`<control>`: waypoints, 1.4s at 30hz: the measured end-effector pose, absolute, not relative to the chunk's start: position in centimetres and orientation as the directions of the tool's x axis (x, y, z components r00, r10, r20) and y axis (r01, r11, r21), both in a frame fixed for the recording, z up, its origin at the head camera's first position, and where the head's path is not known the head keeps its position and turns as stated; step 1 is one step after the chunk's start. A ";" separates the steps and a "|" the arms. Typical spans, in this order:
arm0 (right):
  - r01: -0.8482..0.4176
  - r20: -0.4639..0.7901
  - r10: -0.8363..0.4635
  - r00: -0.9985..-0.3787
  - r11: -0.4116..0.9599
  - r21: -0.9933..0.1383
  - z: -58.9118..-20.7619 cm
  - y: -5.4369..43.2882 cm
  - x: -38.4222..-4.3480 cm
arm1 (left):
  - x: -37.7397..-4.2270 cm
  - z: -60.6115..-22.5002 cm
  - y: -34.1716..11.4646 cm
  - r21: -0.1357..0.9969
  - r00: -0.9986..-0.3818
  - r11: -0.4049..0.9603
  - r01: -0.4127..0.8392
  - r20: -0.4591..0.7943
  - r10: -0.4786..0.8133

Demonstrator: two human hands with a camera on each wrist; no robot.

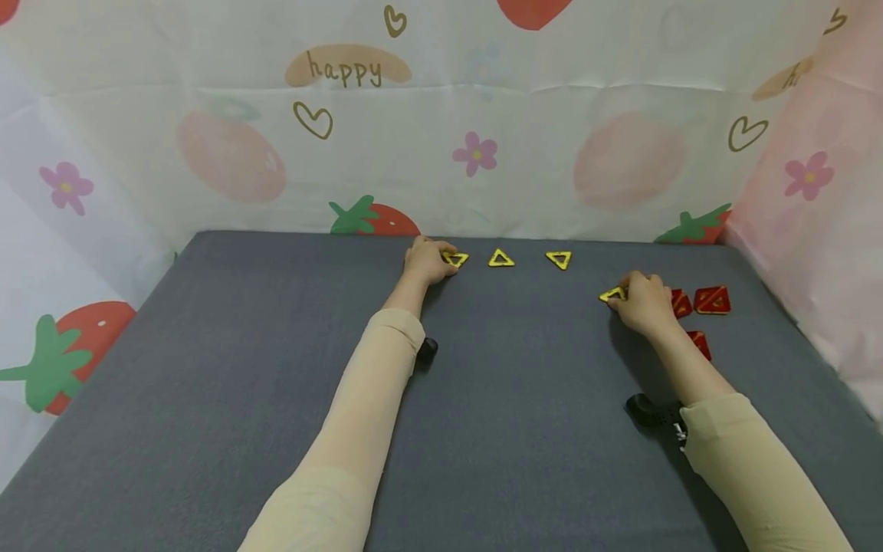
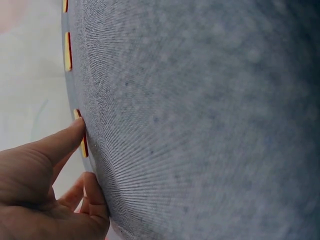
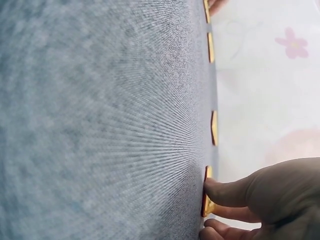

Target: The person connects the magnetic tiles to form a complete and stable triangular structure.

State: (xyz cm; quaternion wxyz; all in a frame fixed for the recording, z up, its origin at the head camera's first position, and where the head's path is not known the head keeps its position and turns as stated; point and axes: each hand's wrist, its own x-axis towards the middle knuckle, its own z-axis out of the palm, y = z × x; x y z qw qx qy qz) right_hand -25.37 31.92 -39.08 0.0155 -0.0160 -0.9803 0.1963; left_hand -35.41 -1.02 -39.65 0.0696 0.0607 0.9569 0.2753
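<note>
At the far edge of the table, my left hand (image 1: pixel 426 262) has its fingers and thumb around a yellow triangle tile (image 1: pixel 461 258) with a triangular middle. In the left wrist view this tile (image 2: pixel 84 146) shows a red underside, and the thumb touches its edge. Farther right, my right hand (image 1: pixel 646 304) pinches another yellow triangle tile (image 1: pixel 610 295) by its right side. The right wrist view shows the thumb on this tile (image 3: pixel 208 173), which lies close over the cloth. Between the hands lie two more, one pointing away (image 1: pixel 500 258), one pointing toward me (image 1: pixel 559 260).
Red triangle tiles lie about the right hand: a pair (image 1: pixel 712 300) at the right, one (image 1: pixel 680 303) partly behind the hand and one (image 1: pixel 700 345) partly behind the wrist. Grey cloth (image 1: pixel 510 422) covers the table. A printed curtain (image 1: pixel 428 169) stands along the back and sides.
</note>
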 end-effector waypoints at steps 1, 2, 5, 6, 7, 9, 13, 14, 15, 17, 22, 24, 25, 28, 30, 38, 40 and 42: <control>0.028 0.025 0.040 -0.999 0.923 -0.384 -39.0 31.9 -25.3 | -35.1 -39.4 -1.0 0.539 -0.984 0.838 0.082 -0.092 0.155; 0.032 0.024 0.044 -0.999 0.923 -0.384 -39.0 31.9 -25.3 | -34.9 -39.3 -1.0 0.539 -0.984 0.838 0.084 -0.088 0.155; 0.044 0.023 0.058 -0.998 0.918 -0.394 -38.9 31.9 -25.2 | -34.4 -38.9 -1.0 0.533 -0.985 0.842 0.089 -0.079 0.154; 0.049 0.024 0.064 -0.998 0.915 -0.400 -38.8 31.9 -25.2 | -34.3 -38.9 -1.0 0.529 -0.985 0.844 0.090 -0.078 0.154; 0.057 0.022 0.072 -0.997 0.911 -0.407 -38.8 31.9 -25.2 | -34.2 -38.8 -1.0 0.534 -0.985 0.841 0.093 -0.075 0.156; 0.073 0.016 0.088 -0.996 0.903 -0.423 -38.7 31.8 -25.2 | -34.2 -38.9 -1.1 0.539 -0.985 0.837 0.094 -0.073 0.158; 0.110 0.002 0.124 -0.992 0.886 -0.450 -38.6 31.6 -25.2 | -34.4 -39.0 -1.2 0.544 -0.985 0.834 0.091 -0.074 0.156; 0.115 0.002 0.130 -0.991 0.884 -0.453 -38.6 31.5 -25.1 | -34.4 -39.0 -1.2 0.545 -0.985 0.834 0.091 -0.075 0.156; 0.116 0.006 0.134 -0.991 0.881 -0.458 -38.5 31.5 -25.1 | -34.5 -39.0 -1.2 0.543 -0.985 0.835 0.090 -0.076 0.156; 0.109 0.021 0.134 -0.991 0.878 -0.466 -38.4 31.5 -25.1 | -34.5 -39.1 -1.1 0.540 -0.985 0.837 0.089 -0.079 0.155; 0.081 0.046 0.122 -0.992 0.857 -0.509 -38.2 31.5 -25.0 | -34.5 -39.1 -1.0 0.537 -0.985 0.839 0.084 -0.081 0.151; 0.078 0.037 0.117 -0.992 0.839 -0.538 -38.2 31.5 -25.0 | -34.5 -39.1 -1.0 0.541 -0.986 0.837 0.084 -0.079 0.149; 0.078 0.031 0.114 -0.993 0.830 -0.553 -38.2 31.5 -25.0 | -34.4 -39.1 -1.0 0.543 -0.986 0.836 0.084 -0.077 0.149; 0.079 0.007 0.103 -0.995 0.805 -0.588 -38.2 31.6 -25.1 | -34.4 -39.1 -1.0 0.543 -0.986 0.835 0.087 -0.073 0.151; 0.073 -0.008 0.087 -0.996 0.784 -0.617 -38.1 31.5 -25.1 | -34.4 -39.1 -1.0 0.546 -0.986 0.833 0.088 -0.071 0.151; 0.029 -0.040 0.001 -0.999 0.705 -0.709 -37.5 30.0 -24.9 | -34.6 -39.2 -1.1 0.555 -0.985 0.827 0.090 -0.071 0.155; 0.021 -0.047 -0.020 -0.999 0.682 -0.731 -37.4 29.1 -24.6 | -34.6 -39.2 -1.2 0.553 -0.985 0.829 0.089 -0.074 0.156; 0.011 -0.053 -0.044 -0.998 0.655 -0.756 -37.3 28.2 -24.3 | -34.6 -39.2 -1.2 0.553 -0.985 0.829 0.087 -0.079 0.156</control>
